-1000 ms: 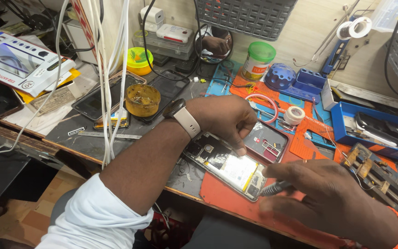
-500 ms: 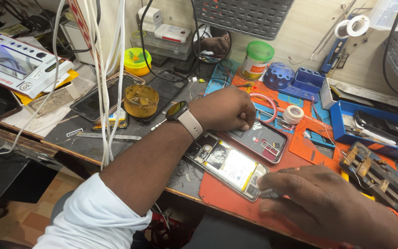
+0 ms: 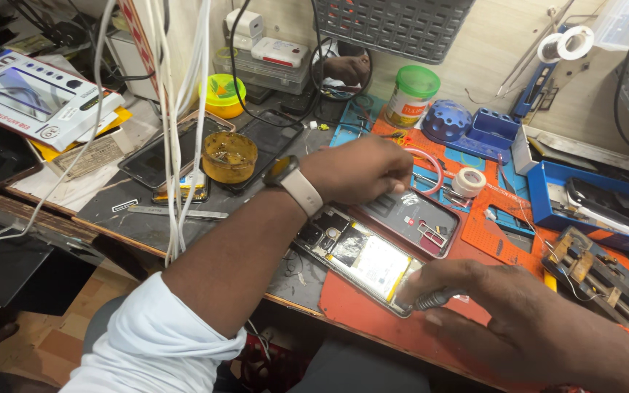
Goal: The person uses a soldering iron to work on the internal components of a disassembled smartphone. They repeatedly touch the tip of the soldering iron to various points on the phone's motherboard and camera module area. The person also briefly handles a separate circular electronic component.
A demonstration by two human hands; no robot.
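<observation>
The worktop (image 3: 140, 218) spreads under me, dark at one end, with an orange repair mat (image 3: 431, 327) on it. The opened phone (image 3: 362, 255) lies at an angle on the near part of that mat, its back off and its pale battery showing; I place everything else from it. Just beyond the phone lies its removed back cover (image 3: 416, 218), inside face up. Past that stand a white tape roll (image 3: 469, 182) and a green-lidded jar (image 3: 410, 94), and well off to the wrist side sits a yellow tub (image 3: 229, 156).

My left hand (image 3: 362, 171) reaches across the phone to the cover's far edge, fingers curled; I cannot tell what that grip holds, if anything. My right hand (image 3: 504, 320) rests at the phone's near corner, its grip narrow around a slim grey tool (image 3: 434, 298) whose tip sits on the frame edge.

I judge this the prying or unfastening stage inside the phone. The next move calls for light, steady pressure, kept clear of the battery.
</observation>
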